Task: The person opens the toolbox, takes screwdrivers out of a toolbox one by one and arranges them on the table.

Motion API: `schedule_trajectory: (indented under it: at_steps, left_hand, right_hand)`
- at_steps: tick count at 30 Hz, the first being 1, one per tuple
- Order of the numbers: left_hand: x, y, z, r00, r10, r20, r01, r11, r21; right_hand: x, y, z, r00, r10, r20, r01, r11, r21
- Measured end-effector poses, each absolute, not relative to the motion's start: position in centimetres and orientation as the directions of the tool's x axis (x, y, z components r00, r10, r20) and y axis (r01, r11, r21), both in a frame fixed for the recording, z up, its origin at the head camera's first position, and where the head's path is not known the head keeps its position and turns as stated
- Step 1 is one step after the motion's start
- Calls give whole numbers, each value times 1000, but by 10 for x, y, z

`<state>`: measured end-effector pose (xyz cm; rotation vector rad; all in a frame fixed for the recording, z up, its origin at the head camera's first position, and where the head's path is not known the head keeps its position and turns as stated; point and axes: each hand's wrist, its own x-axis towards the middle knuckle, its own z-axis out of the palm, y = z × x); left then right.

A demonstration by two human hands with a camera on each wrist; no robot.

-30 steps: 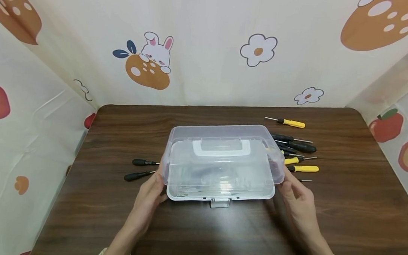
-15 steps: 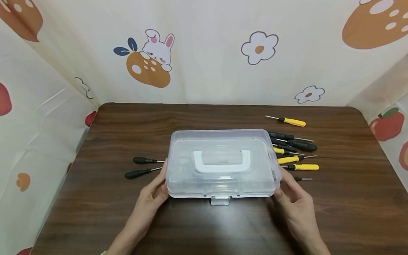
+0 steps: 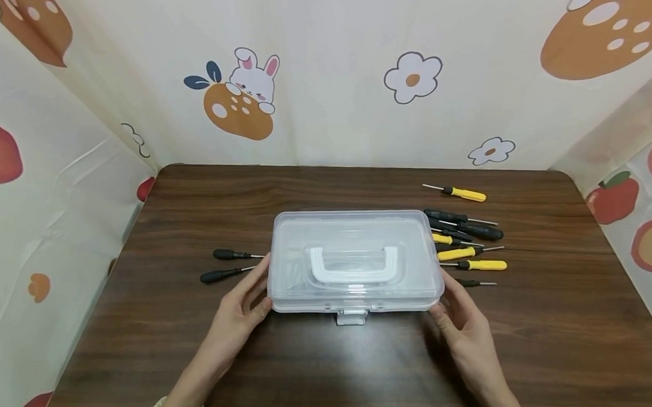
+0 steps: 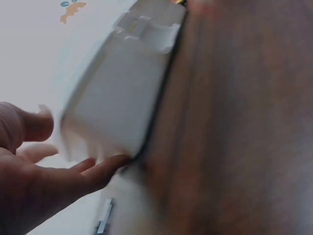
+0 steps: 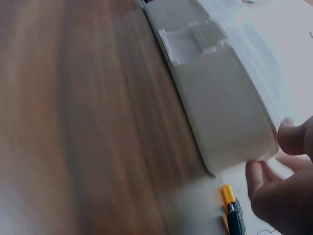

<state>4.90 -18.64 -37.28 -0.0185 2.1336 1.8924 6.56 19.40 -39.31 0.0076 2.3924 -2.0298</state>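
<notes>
A clear plastic storage box (image 3: pixel 303 232) with a white carry handle (image 3: pixel 354 275) stands in the middle, its lid down over the pale base. The front latch (image 3: pixel 351 317) sticks out from the base. My left hand (image 3: pixel 232 320) holds the box's left end, thumb at the front corner and fingers along the side. At the opposite end my right hand (image 3: pixel 467 334) grips the box likewise, its fingers partly behind the corner. The right wrist view shows the pale front wall (image 5: pixel 220 103) with the right fingertips at its end.
Two black-handled screwdrivers (image 3: pixel 219 276) lie left of the box on the dark wooden table (image 3: pixel 320 371). Several yellow and black screwdrivers (image 3: pixel 482 265) lie on the right, some partly hidden by the box. One yellow screwdriver (image 3: pixel 468 195) lies farther back. A patterned curtain (image 3: pixel 329 108) rises behind.
The tilted lid has come down and forward onto the base, and the handle has moved toward me with it. Both hands have stayed at the box's ends.
</notes>
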Motion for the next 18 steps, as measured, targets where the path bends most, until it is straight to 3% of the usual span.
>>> schedule_trajectory:
  at_steps: [3,9,18]
  left_hand:
    - [43,-186,-361,-954,179,-240,-218,137,966]
    - [22,-181,-347,-961,197,-194,-152,208,966]
    - [-18,-165,-340,-984,168,-58,13,397,918]
  right_hand:
    - [73,187,-392,-991,82,-102,114,159,-981]
    - [89,172,-396,-946,183,-267,255,-86,-963]
    - [102,135,-395,-933,33,-358,350,-142,-926]
